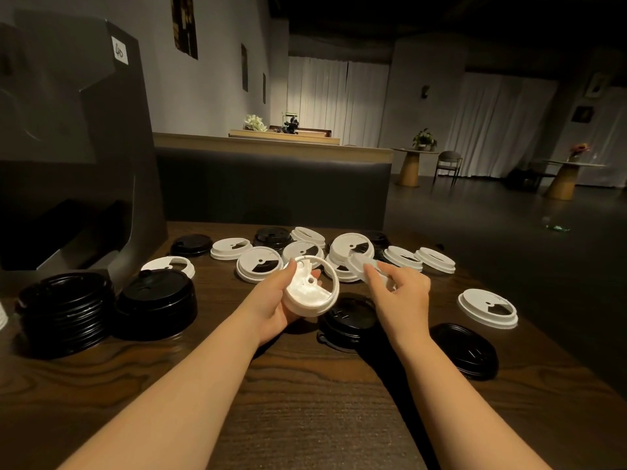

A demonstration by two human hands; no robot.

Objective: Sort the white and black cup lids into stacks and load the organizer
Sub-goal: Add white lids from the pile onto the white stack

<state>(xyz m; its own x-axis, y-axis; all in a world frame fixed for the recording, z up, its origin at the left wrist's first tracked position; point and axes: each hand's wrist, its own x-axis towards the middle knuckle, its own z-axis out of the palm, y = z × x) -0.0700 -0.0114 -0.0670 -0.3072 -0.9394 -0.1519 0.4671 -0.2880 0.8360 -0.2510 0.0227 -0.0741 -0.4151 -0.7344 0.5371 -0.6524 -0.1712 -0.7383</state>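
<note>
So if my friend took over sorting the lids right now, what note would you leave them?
Left hand: grip holds a white lid stack, underside facing up.
Right hand: grip pinches one white lid, close to the stack but not yet on it.
Done: two black lid stacks sit at the table's left, beside the black organizer.
Left: many loose white lids and black lids are spread over the wooden table. Stack them by colour, then load the organizer. I can't see lids inside it from here.
</note>
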